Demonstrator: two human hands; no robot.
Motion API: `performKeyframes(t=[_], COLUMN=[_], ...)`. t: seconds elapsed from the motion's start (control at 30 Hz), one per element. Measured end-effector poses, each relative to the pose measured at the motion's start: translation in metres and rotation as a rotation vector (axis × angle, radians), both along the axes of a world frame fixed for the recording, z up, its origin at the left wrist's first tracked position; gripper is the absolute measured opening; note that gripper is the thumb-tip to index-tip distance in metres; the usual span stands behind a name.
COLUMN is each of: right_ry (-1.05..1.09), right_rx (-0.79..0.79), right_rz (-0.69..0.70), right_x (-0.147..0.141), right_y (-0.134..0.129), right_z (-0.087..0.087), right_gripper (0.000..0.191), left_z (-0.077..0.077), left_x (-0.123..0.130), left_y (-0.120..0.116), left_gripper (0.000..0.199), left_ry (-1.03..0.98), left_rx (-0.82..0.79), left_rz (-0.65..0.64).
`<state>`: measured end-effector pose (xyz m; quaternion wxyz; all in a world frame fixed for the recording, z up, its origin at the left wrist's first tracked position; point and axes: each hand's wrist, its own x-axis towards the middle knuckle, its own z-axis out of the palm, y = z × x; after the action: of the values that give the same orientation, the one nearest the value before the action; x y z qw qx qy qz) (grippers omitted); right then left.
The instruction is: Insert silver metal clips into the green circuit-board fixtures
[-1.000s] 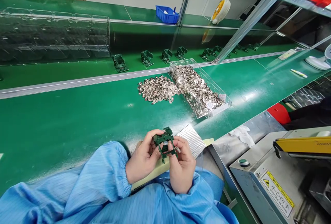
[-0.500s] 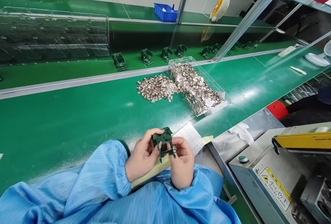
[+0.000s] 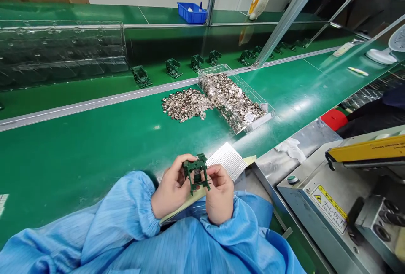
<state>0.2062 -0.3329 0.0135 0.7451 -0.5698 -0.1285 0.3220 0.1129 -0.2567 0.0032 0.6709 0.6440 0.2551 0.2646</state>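
In L hand (image 3: pixel 171 193), R hand (image 3: pixel 220 194); grn frame (image 3: pixel 198 165); legs (image 3: pixel 191 188)/long axis twd wearer (image 3: pixel 177 246)

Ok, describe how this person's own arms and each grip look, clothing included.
The left sleeve and right sleeve are long, loose and light blue, creased, with faint fine lines; the left one gathers snugly at the wrist. The left grip and right grip are bare human hands: no gloves, rings or watch show, though some fingers are partly hidden.
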Motion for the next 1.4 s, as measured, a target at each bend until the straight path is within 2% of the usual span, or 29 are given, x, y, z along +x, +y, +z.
performKeyframes(t=[0.2,0.33,0.4,0.5,0.57,0.63,0.77,0.87,1.13,1.27,1.4], right_ry=[0.071,0.055,0.009,-0.086,-0.139,-0.179,-0.24,-0.286,-0.499,-0.624,-0.695], right_rx=[0.022,0.044,0.03,-0.097,-0.193,-0.228,-0.203,-0.195,-0.17,-0.188,-0.272], right_rz=[-0.031,-0.06,-0.131,-0.233,-0.181,-0.082,0.001,-0.02,-0.051,0.009,0.135], right_x=[-0.002,0.006,0.016,0.034,0.044,0.049,0.051,0.05,0.055,0.064,0.069], right_y=[-0.022,-0.046,-0.06,-0.079,-0.086,-0.086,-0.075,-0.068,-0.067,-0.067,-0.069], right_z=[-0.003,-0.013,-0.025,-0.049,-0.062,-0.07,-0.074,-0.076,-0.093,-0.099,-0.103], right_gripper=[0.02,0.022,0.021,0.029,0.038,0.041,0.036,0.038,0.033,0.032,0.029], left_z=[0.001,0.005,0.007,0.008,0.004,-0.003,-0.021,-0.024,-0.014,-0.011,-0.01], left_x=[0.001,0.012,0.026,0.06,0.086,0.11,0.136,0.137,0.136,0.135,0.136], left_y=[-0.018,-0.027,-0.024,-0.014,-0.006,-0.001,0.002,0.004,0.008,0.008,0.009], left_gripper=[0.026,0.03,0.032,0.035,0.035,0.034,0.036,0.037,0.038,0.039,0.04], left_ry=[0.007,0.008,-0.007,-0.05,-0.087,-0.122,-0.109,-0.083,-0.017,0.002,0.005], left_rx=[0.038,0.018,-0.001,0.001,0.054,0.137,0.257,0.291,0.311,0.318,0.278], left_rz=[-0.055,-0.15,-0.17,-0.095,-0.073,-0.107,-0.203,-0.233,-0.36,-0.378,-0.368])
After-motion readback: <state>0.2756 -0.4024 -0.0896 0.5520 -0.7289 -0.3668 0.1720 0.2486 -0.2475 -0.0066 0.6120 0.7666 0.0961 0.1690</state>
